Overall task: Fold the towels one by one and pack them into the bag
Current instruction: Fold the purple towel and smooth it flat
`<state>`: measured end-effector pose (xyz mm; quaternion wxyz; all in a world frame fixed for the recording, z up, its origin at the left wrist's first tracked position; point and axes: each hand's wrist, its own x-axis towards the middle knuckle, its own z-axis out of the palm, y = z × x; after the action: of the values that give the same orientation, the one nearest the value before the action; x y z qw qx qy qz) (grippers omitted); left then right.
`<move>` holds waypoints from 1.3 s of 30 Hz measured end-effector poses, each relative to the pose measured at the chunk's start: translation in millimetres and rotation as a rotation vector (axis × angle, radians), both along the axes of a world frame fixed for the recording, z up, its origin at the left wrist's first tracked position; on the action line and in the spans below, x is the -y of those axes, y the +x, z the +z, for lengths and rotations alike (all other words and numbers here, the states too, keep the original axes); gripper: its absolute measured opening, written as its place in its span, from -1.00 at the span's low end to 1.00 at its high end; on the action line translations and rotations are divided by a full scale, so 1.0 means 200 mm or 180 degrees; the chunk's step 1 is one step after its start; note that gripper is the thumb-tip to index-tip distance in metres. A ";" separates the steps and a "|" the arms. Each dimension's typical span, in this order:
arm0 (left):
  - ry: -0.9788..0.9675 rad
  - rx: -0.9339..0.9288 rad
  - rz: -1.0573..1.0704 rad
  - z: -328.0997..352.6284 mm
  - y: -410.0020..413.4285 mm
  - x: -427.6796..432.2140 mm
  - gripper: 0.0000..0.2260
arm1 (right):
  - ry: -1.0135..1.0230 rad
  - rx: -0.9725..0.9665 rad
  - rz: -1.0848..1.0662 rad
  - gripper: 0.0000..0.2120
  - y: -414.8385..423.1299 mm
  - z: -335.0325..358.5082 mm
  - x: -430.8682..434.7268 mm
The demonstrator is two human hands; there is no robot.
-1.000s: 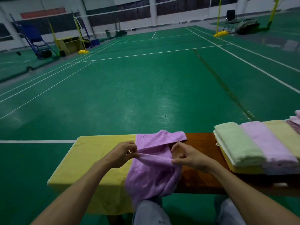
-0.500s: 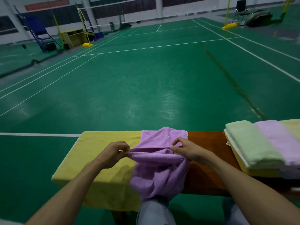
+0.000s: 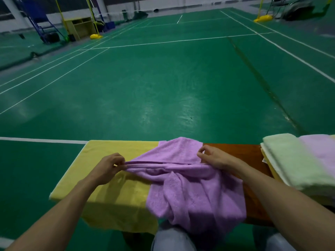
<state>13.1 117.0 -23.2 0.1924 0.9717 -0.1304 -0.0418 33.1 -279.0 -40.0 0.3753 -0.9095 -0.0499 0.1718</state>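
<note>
Your hands have drawn apart since a second ago: your left hand point(image 3: 107, 168) pinches one end of the purple towel point(image 3: 190, 192) edge and your right hand point(image 3: 214, 158) pinches the other, so that edge now stretches taut, left to right. You seem to be squaring it for a first fold. Its length seems to run far to near across the bench point(image 3: 243, 153), partly over the yellow towel point(image 3: 112, 194), with the bunched near end hanging toward your knees.
</note>
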 end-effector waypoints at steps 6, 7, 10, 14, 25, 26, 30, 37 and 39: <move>0.0015 -0.0129 0.0132 -0.03 0.00 0.06 -0.77 | -0.0409 0.0113 0.0364 -0.66 -0.03 0.01 0.01; -0.0038 -0.0109 0.0075 -0.03 0.00 0.09 -0.79 | -0.0582 0.0130 0.0503 -0.68 -0.03 0.02 0.00; -0.0054 -0.0236 -0.0140 -0.04 -0.01 0.15 -0.91 | -0.1049 0.0211 0.0715 -0.73 -0.02 0.03 -0.03; 0.0040 -0.0305 -0.0041 -0.04 -0.01 0.16 -0.93 | -0.1472 0.0480 0.0436 -0.76 -0.02 0.08 -0.01; -0.0082 -0.0016 0.0149 -0.03 -0.01 0.24 -0.88 | -0.1620 0.0395 -0.0073 -0.62 -0.07 0.08 0.17; -0.0106 0.0020 0.0166 -0.03 -0.01 0.26 -0.86 | -0.1644 0.0439 -0.0075 -0.62 -0.08 0.08 0.17; -0.0383 0.0136 0.0335 -0.04 -0.01 0.27 -0.90 | -0.1708 0.0674 -0.0168 -0.76 -0.11 0.06 0.20; -0.0981 0.0062 0.0629 -0.04 -0.04 0.29 -0.84 | -0.1499 0.0486 -0.0173 -0.84 -0.17 0.08 0.29; -0.1073 0.0049 0.0662 -0.04 -0.05 0.30 -0.82 | -0.1502 0.0422 -0.0201 -0.85 -0.20 0.09 0.32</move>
<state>3.9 56.4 -32.1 0.3547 0.9342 -0.0359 0.0081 -6.0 -343.4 -21.5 0.1536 -0.9823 -0.0044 0.1068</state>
